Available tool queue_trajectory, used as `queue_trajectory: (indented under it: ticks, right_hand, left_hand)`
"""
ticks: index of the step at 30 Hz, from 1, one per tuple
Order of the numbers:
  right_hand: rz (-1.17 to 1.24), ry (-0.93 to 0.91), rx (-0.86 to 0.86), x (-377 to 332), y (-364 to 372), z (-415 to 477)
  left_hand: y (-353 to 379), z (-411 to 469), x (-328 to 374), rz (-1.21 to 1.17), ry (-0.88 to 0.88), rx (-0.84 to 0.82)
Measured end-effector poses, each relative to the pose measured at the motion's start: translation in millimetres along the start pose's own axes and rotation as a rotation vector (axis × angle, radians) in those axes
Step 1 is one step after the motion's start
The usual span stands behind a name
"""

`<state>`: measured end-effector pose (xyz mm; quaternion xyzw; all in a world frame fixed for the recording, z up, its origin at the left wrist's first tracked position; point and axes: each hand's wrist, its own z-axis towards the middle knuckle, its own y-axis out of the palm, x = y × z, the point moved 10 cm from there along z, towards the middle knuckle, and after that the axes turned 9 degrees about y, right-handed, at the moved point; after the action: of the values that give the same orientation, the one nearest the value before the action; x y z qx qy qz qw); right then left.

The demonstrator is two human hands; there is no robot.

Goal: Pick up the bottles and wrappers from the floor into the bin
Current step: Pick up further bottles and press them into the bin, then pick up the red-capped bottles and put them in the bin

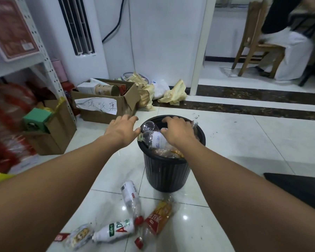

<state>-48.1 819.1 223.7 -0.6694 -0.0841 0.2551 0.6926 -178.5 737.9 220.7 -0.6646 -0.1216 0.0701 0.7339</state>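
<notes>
Clear plastic bottles [154,138] fill the black ribbed plastic bin [165,171]. The right hand [176,130] curls over them, perhaps gripping one; I cannot tell. The left hand [122,130] hovers loose-fingered beside the rim. Three labelled bottles [130,195] and a crinkled wrapper [78,237] lie on the white tiled floor [225,142] just before the bin.

Bottles [155,140] fill the bin [165,173] mouth; I find open floor [244,142] on its right, while boxes [127,100] crowd the left.
</notes>
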Motion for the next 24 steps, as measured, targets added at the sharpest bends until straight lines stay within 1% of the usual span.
queue_trajectory:
  ticks: [3, 6, 8, 10, 12, 14, 19, 24]
  right_hand:
    - [0.03, -0.04, 0.047, -20, -7, -13]
    - [0.036, -0.093, 0.074, -36, -3, -29]
    - [0.053, -0.18, 0.116, -43, -4, -40]
    - [0.07, -0.286, 0.112, -49, 1, -57]
    - [0.097, -0.339, 0.095, -53, 10, -71]
    - [0.108, -0.328, 0.078, -54, 22, -79]
    - [0.084, -0.299, 0.057, -57, 68, -100]
    - [0.009, -0.22, -0.037, -52, 132, -126]
  left_hand:
    - [2, -23, -7, 0.007, -0.037, 0.016]
    - [22, -46, -20, 0.008, -0.073, 0.004]
    - [36, -58, -28, 0.014, -0.097, -0.006]
    - [59, -70, -33, 0.024, -0.092, -0.052]
    - [85, -81, -41, 0.036, -0.082, -0.099]
    - [111, -89, -47, 0.04, -0.076, -0.144]
    - [160, -99, -47, 0.024, -0.003, -0.184]
    - [204, -134, -56, 0.021, 0.027, -0.214]
